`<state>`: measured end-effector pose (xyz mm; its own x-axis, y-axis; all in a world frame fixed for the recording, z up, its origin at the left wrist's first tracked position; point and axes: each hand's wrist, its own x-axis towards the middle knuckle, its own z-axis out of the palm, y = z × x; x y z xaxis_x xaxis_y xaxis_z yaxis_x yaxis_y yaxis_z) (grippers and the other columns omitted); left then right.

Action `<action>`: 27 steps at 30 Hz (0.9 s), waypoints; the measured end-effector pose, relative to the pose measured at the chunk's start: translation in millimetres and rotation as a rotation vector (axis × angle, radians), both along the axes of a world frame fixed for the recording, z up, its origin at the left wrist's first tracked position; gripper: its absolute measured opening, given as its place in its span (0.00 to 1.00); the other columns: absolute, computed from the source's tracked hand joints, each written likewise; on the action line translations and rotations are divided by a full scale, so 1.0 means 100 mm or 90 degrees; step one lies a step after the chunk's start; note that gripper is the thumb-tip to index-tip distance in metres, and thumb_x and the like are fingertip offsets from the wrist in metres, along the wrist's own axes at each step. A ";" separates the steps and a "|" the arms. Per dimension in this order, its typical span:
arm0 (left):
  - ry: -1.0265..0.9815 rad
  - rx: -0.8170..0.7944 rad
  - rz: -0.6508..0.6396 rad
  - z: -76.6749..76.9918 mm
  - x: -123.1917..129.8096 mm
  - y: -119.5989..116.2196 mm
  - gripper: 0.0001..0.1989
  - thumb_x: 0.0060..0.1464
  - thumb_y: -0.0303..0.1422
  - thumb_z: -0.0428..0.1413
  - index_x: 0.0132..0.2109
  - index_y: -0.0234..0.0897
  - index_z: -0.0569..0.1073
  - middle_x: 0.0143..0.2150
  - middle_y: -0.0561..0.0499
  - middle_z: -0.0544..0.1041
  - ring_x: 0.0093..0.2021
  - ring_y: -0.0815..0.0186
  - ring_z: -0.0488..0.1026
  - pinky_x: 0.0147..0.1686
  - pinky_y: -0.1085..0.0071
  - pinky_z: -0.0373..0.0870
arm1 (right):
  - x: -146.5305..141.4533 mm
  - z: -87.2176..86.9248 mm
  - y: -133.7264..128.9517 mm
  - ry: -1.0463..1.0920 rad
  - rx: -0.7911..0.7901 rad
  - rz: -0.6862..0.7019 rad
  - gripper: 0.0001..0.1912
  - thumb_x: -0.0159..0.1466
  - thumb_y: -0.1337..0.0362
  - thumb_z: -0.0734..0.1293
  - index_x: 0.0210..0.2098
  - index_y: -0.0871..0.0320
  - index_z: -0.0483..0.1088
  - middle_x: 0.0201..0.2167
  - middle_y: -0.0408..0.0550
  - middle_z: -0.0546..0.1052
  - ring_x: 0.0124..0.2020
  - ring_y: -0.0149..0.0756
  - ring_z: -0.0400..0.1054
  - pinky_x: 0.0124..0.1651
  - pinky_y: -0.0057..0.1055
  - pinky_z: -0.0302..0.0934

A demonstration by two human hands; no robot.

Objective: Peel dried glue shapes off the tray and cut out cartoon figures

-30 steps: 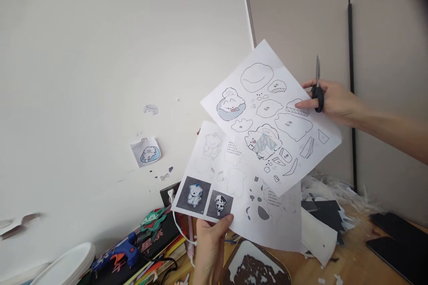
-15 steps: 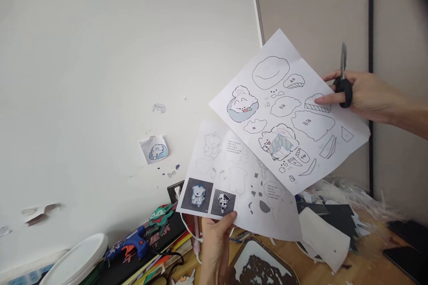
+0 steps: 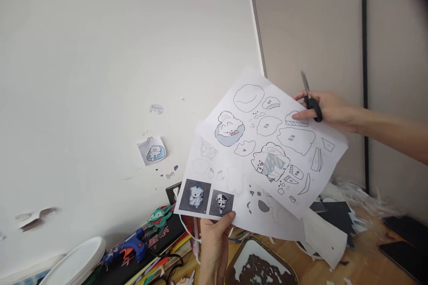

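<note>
My left hand pinches the bottom edge of a printed sheet, its thumb beside two small dark photos of puppy figures. Overlapping that sheet, a second sheet with dog drawings and outlined shapes is tilted in the air. My right hand grips this upper sheet at its upper right edge between thumb and fingers. Black-handled scissors hang on the same hand, blades pointing up and away from the paper.
Below are a tray with dark residue, a blue glue gun, a white round lid, a phone, and dark paper scraps. A small dog picture is on the white wall.
My right hand has moved left and down with the upper sheet and scissors, so the upper sheet covers more of the lower one. My left hand has barely moved.
</note>
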<state>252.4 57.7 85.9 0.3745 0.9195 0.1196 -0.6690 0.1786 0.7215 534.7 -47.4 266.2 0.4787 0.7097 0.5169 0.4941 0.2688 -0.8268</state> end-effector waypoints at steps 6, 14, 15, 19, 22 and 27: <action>0.011 0.003 -0.018 0.02 0.02 -0.03 0.24 0.28 0.24 0.66 0.38 0.34 0.71 0.33 0.48 0.78 0.32 0.64 0.75 0.30 0.73 0.72 | -0.23 -0.25 0.31 0.028 -0.044 0.074 0.23 0.44 0.68 0.74 0.38 0.55 0.65 0.26 0.41 0.68 0.25 0.31 0.64 0.24 0.28 0.60; 0.026 0.011 -0.035 0.06 0.00 -0.08 0.21 0.27 0.24 0.66 0.35 0.32 0.73 0.32 0.46 0.78 0.32 0.63 0.75 0.32 0.72 0.73 | -0.38 -0.66 0.65 0.106 -0.097 0.165 0.26 0.46 0.65 0.71 0.44 0.57 0.62 0.31 0.45 0.69 0.31 0.35 0.66 0.30 0.30 0.62; 0.033 0.008 -0.030 0.05 0.00 -0.06 0.21 0.27 0.24 0.67 0.35 0.32 0.73 0.32 0.47 0.78 0.31 0.63 0.75 0.32 0.72 0.73 | -0.37 -0.70 0.66 0.101 -0.101 0.169 0.25 0.47 0.65 0.71 0.44 0.57 0.63 0.29 0.43 0.69 0.30 0.34 0.66 0.29 0.29 0.61; 0.061 -0.002 -0.010 0.01 -0.02 0.04 0.21 0.26 0.24 0.67 0.35 0.31 0.73 0.32 0.47 0.78 0.33 0.61 0.75 0.32 0.71 0.74 | -0.31 -0.77 0.71 0.058 -0.119 0.168 0.21 0.45 0.68 0.71 0.39 0.57 0.67 0.22 0.39 0.65 0.26 0.31 0.62 0.26 0.27 0.55; 0.076 -0.009 0.011 -0.02 -0.04 0.13 0.21 0.26 0.24 0.67 0.34 0.31 0.74 0.31 0.47 0.78 0.31 0.63 0.75 0.31 0.72 0.74 | -0.27 -0.79 0.75 0.035 -0.132 0.157 0.18 0.45 0.69 0.70 0.36 0.56 0.69 0.22 0.39 0.65 0.26 0.31 0.62 0.27 0.27 0.55; 0.095 -0.026 0.051 -0.08 -0.12 0.27 0.19 0.24 0.23 0.67 0.30 0.32 0.73 0.31 0.49 0.78 0.29 0.67 0.74 0.28 0.76 0.73 | -0.31 -0.80 0.82 0.019 -0.188 0.176 0.18 0.44 0.71 0.71 0.36 0.57 0.71 0.24 0.42 0.71 0.29 0.35 0.65 0.28 0.30 0.59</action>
